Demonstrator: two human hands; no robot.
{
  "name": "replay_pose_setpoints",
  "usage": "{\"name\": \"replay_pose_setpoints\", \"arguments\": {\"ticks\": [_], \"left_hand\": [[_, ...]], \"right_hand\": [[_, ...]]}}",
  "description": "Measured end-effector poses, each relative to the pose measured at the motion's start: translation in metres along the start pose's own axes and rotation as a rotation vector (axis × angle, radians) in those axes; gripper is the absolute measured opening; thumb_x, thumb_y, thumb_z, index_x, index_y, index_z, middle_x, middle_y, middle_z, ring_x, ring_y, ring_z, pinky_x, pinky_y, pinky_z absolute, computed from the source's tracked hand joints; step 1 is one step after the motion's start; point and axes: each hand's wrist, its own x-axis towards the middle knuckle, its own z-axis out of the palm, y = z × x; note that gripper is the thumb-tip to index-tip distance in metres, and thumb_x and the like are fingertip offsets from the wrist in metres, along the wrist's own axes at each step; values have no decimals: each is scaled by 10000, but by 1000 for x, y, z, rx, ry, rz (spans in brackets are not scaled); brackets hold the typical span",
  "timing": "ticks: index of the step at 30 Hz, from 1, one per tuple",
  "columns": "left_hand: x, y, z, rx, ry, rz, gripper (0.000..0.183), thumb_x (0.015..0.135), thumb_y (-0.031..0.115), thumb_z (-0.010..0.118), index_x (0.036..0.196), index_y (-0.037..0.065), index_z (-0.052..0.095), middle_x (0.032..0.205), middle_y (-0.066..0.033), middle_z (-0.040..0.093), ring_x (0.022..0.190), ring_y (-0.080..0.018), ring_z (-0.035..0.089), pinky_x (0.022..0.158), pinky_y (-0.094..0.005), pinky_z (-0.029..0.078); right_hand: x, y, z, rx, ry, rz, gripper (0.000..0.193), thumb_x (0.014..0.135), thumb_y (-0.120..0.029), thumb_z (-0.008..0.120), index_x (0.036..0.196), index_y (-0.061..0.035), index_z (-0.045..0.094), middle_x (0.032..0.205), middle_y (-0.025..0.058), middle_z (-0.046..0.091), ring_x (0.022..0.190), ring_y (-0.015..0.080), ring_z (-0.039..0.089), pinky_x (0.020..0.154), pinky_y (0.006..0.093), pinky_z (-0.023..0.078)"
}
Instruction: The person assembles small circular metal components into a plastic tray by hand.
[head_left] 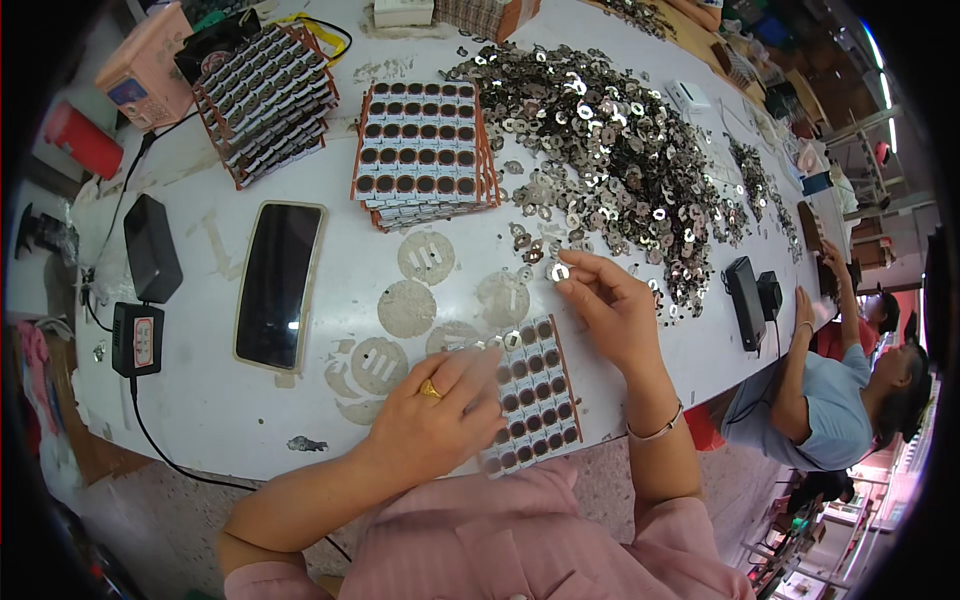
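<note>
Delicately, a shiny disc (558, 272) sits pinched near a gridded sheet (540, 393).
The right hand (614, 306) has it between barely parted thumb and fingertips; the left hand (437, 405) is a blur over the sheet's left side, by the table's (215, 400) near edge, its grip impossible to tell. So slight a pinch could drop the disc; a careless sweep could nudge the sheet off.

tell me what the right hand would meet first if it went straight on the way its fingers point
Past the disc it pinches, the right hand would probably meet the loose metal pieces by the pile's near edge; its height is unclear, so it might pass above.
</note>
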Motion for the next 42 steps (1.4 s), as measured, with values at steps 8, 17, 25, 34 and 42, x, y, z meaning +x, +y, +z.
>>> {"name": "replay_pose_setpoints", "arguments": {"ticks": [8, 17, 25, 34, 42], "left_hand": [[2, 2, -1, 24, -18, 31, 336, 802, 254, 824, 1021, 31, 704, 1409, -159, 629, 1269, -312, 609, 1035, -446, 500], [16, 13, -3, 3, -177, 21, 274, 850, 245, 794, 869, 45, 608, 1428, -226, 589, 1326, -353, 573, 1087, -455, 486], [13, 8, 6, -4, -82, 24, 314, 826, 260, 808, 903, 26, 613, 1434, -251, 578, 1300, -388, 582, 1103, -486, 494], [10, 8, 8, 13, -89, 54, 341, 820, 270, 808, 947, 16, 620, 1422, -271, 580, 1301, -398, 590, 1125, -508, 499], [9, 7, 11, 16, -69, 64, 345, 817, 266, 809, 957, 10, 624, 1407, -271, 590, 1305, -401, 591, 1114, -506, 513]], "right_hand": [[2, 3, -11, 227, -122, 180, 194, 993, -24, 690, 1181, -23, 737, 917, -26, 721, 724, 15, 580, 653, 199, 488], [-12, -7, -18, 285, -552, -57, 253, 932, 28, 615, 1158, -4, 724, 929, -5, 717, 824, 68, 628, 754, 258, 528], [-16, -25, 0, -211, -397, -146, 183, 912, -37, 678, 1085, -15, 734, 952, 170, 705, 835, 305, 714, 762, 385, 568], [-5, -29, -4, -311, -482, -306, 134, 962, -84, 678, 1059, -11, 734, 988, 181, 713, 895, 368, 700, 812, 415, 562], [-8, -33, -1, -189, -444, -5, 172, 923, -78, 714, 1086, -31, 747, 944, 159, 729, 810, 305, 723, 746, 387, 573]]}}
